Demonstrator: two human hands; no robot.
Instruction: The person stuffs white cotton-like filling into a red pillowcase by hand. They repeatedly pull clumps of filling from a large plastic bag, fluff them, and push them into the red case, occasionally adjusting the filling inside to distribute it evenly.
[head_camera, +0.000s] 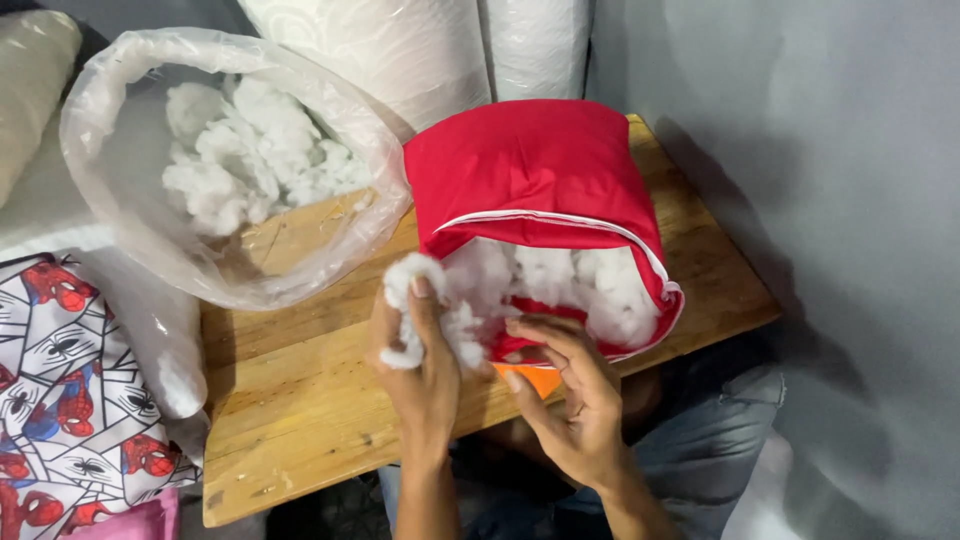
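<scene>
A red pillow cover (530, 165) with a white zipper edge lies on the wooden table (300, 400), its open mouth toward me and full of white fibre stuffing (570, 280). My left hand (420, 375) is closed around a clump of white stuffing (408, 285) at the left corner of the opening. My right hand (565, 395) grips the lower red edge of the cover's opening, fingers curled on the fabric.
A large clear plastic bag (120, 120) holding loose white stuffing (250, 150) lies open at the table's left. A printed fabric piece (70, 400) with red and blue figures lies at lower left. White rolls (400, 50) stand behind; a grey wall (800, 150) is on the right.
</scene>
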